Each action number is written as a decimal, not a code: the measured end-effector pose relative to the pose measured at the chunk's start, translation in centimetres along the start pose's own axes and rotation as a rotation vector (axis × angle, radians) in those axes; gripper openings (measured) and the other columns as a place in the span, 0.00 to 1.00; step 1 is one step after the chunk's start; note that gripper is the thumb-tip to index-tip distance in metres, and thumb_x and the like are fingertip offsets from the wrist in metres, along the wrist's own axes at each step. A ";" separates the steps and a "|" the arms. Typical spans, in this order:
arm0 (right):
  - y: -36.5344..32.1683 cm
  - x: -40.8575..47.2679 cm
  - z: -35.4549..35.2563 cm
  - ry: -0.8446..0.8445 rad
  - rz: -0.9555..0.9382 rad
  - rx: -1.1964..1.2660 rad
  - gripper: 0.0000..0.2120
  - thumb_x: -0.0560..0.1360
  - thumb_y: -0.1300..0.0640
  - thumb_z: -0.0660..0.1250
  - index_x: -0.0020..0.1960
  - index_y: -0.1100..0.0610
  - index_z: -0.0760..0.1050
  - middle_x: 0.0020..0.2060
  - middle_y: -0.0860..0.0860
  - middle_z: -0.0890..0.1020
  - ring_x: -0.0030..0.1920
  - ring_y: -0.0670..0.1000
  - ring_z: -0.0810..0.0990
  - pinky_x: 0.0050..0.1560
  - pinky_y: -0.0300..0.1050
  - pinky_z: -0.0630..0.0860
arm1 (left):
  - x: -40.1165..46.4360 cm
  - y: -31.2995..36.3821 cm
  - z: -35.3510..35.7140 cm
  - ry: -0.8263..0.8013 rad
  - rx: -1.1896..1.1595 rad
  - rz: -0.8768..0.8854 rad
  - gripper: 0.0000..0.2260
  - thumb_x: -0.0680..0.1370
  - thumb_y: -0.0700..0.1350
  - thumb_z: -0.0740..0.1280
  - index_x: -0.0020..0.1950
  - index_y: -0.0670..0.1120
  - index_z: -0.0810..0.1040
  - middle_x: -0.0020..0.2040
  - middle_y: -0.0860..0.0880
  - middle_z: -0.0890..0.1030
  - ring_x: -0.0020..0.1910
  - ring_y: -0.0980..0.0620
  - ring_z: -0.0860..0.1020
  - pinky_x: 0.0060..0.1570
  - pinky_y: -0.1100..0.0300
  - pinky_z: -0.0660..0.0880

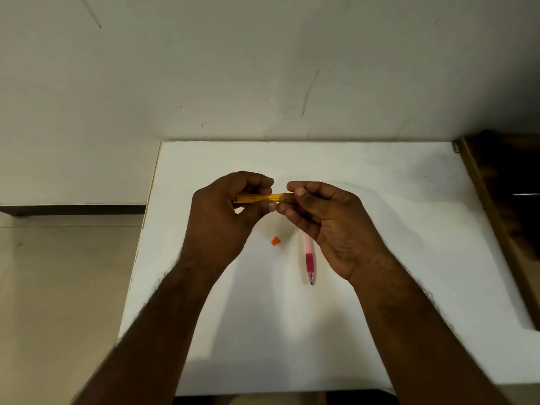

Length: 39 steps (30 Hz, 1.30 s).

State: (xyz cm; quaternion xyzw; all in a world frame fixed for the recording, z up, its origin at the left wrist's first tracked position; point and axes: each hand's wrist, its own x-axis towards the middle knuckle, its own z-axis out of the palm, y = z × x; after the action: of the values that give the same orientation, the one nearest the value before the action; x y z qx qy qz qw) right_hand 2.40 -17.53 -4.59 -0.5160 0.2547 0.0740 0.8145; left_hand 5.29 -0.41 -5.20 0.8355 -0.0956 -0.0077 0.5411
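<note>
Above the white table [365, 200] both hands meet over its middle. My left hand [225, 217] grips a translucent yellow pen barrel [260, 197], which lies level and points right. My right hand [327, 223] pinches that barrel's right end between thumb and fingertips. What exactly sits between those fingertips is hidden. A pink pen [309, 260] lies on the table under my right hand, its tip toward me. A small orange cap piece [275, 240] lies loose on the table between my wrists.
The table stands against a pale wall [263, 68] at the back. A dark wooden board [502, 217] runs along the table's right edge. Tiled floor [58, 287] lies beyond the table's left edge.
</note>
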 end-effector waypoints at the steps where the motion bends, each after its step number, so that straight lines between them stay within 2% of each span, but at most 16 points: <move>1: 0.0 0.0 0.0 0.000 -0.008 -0.002 0.06 0.79 0.64 0.68 0.51 0.60 0.84 0.45 0.59 0.89 0.46 0.57 0.89 0.45 0.41 0.84 | 0.0 0.0 0.0 0.001 -0.002 -0.002 0.13 0.72 0.41 0.78 0.55 0.49 0.84 0.48 0.56 0.85 0.48 0.62 0.83 0.50 0.72 0.75; 6: 0.0 0.0 0.0 0.008 -0.046 -0.006 0.05 0.77 0.67 0.71 0.50 0.61 0.84 0.48 0.60 0.88 0.45 0.58 0.89 0.44 0.40 0.84 | -0.1 -0.2 0.0 -0.004 0.016 -0.008 0.13 0.72 0.42 0.78 0.55 0.50 0.83 0.47 0.57 0.85 0.47 0.63 0.83 0.49 0.73 0.74; 13: 0.3 0.1 0.0 0.074 -0.144 -0.172 0.08 0.75 0.68 0.73 0.51 0.58 0.83 0.42 0.57 0.89 0.42 0.55 0.90 0.44 0.41 0.84 | -0.1 -0.2 0.1 -0.022 0.052 -0.017 0.13 0.72 0.43 0.78 0.56 0.49 0.84 0.48 0.56 0.86 0.48 0.61 0.83 0.51 0.71 0.75; 18: 0.7 0.3 0.1 0.112 -0.281 -0.364 0.07 0.76 0.65 0.74 0.51 0.56 0.83 0.41 0.55 0.89 0.42 0.53 0.89 0.49 0.49 0.85 | -0.1 -0.1 0.2 -0.015 0.151 -0.006 0.13 0.72 0.44 0.78 0.55 0.52 0.84 0.47 0.59 0.84 0.49 0.58 0.80 0.49 0.63 0.75; 21: 0.9 0.4 0.2 0.143 -0.342 -0.455 0.07 0.76 0.63 0.73 0.51 0.53 0.83 0.41 0.51 0.89 0.41 0.51 0.89 0.52 0.54 0.85 | 0.0 -0.1 0.3 -0.022 0.161 -0.015 0.13 0.72 0.43 0.78 0.55 0.52 0.84 0.46 0.60 0.84 0.47 0.57 0.80 0.47 0.67 0.73; 24: 0.7 0.5 -0.1 0.177 -0.387 -0.505 0.08 0.77 0.63 0.73 0.51 0.51 0.83 0.40 0.48 0.89 0.40 0.48 0.89 0.50 0.51 0.86 | 0.0 -0.3 0.3 -0.037 0.151 -0.036 0.14 0.72 0.42 0.78 0.55 0.52 0.84 0.48 0.58 0.84 0.46 0.58 0.81 0.47 0.71 0.73; 30: -0.1 0.4 -1.0 0.204 -0.449 -0.474 0.09 0.76 0.65 0.73 0.52 0.53 0.83 0.40 0.50 0.89 0.40 0.50 0.89 0.47 0.50 0.86 | -0.1 -0.5 0.6 -0.054 0.145 -0.046 0.14 0.72 0.40 0.77 0.56 0.50 0.84 0.48 0.55 0.85 0.48 0.57 0.82 0.53 0.66 0.75; 35: -0.6 0.5 -1.5 0.265 -0.521 -0.516 0.08 0.76 0.64 0.72 0.52 0.53 0.83 0.41 0.50 0.88 0.39 0.49 0.88 0.45 0.48 0.85 | -0.2 -1.0 0.9 -0.070 0.195 -0.049 0.14 0.72 0.40 0.77 0.56 0.51 0.83 0.47 0.58 0.84 0.46 0.61 0.81 0.50 0.72 0.73; 39: -1.1 0.6 -2.2 0.328 -0.540 -0.485 0.08 0.75 0.63 0.72 0.53 0.54 0.83 0.40 0.50 0.88 0.39 0.49 0.88 0.43 0.47 0.84 | -0.4 -1.4 1.2 -0.110 0.294 -0.086 0.14 0.73 0.41 0.76 0.57 0.51 0.83 0.48 0.56 0.85 0.46 0.59 0.80 0.50 0.68 0.71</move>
State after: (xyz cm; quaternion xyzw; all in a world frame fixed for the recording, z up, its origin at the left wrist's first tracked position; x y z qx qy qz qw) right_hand 2.59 -20.07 -4.76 -0.7468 0.2118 -0.1681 0.6076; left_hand 4.96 -0.86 -7.01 0.9073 -0.0891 -0.0625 0.4062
